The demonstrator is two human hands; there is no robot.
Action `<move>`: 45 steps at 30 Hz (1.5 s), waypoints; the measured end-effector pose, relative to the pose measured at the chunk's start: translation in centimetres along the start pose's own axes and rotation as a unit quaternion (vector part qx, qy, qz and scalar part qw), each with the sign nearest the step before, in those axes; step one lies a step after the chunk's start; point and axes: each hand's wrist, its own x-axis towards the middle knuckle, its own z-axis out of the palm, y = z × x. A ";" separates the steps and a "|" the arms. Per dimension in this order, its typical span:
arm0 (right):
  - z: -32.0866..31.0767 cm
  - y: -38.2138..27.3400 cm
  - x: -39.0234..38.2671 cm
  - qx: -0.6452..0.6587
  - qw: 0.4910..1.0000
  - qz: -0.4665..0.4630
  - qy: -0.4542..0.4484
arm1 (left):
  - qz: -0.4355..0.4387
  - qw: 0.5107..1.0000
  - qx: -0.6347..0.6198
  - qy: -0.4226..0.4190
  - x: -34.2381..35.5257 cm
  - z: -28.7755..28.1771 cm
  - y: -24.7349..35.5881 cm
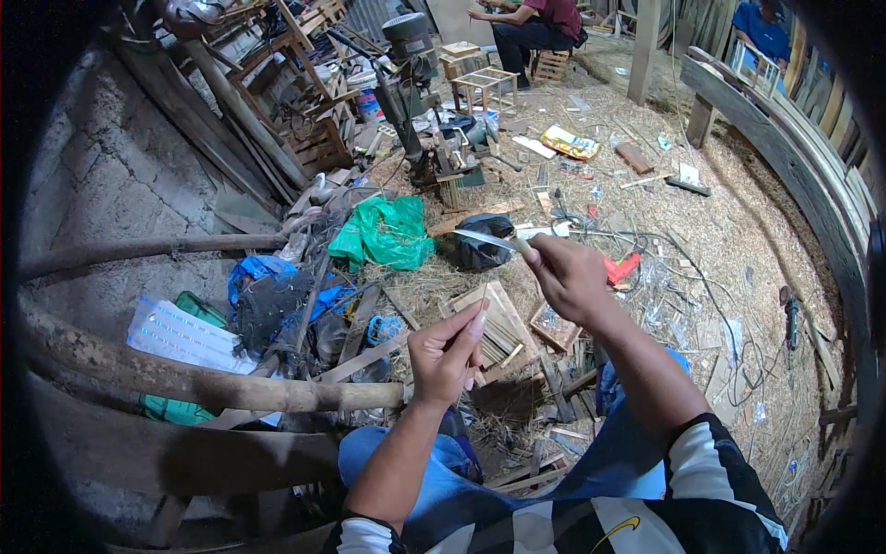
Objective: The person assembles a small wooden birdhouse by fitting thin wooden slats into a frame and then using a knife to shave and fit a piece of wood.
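Silvery metal blade (482, 238): gripped in right hand (574, 284), tip aimed past nine o'clock.
Slim, pale wood-like sliver (485, 293): pinched in left hand (443, 358), pointed toward twelve, set at the right hand's nine o'clock.

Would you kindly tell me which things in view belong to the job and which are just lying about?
Likely in use: knife in the right hand; thin strip in the left hand; perhaps the wooden sticks below.
Apparently lying about: green plastic bag; black bag; yellow packet; red object.
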 end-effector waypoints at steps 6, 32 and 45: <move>-0.2 -3.4 -1.9 0.080 0.988 -0.126 -0.033 | -0.011 0.999 0.017 0.039 0.3 -0.3 -0.2; 0.4 -3.2 -2.1 0.072 0.987 -0.127 -0.066 | 0.008 0.998 0.063 0.030 0.3 -0.3 -0.4; 0.5 0.4 0.2 0.049 0.998 0.027 0.000 | -0.021 1.000 -0.004 0.002 -0.2 -0.5 0.4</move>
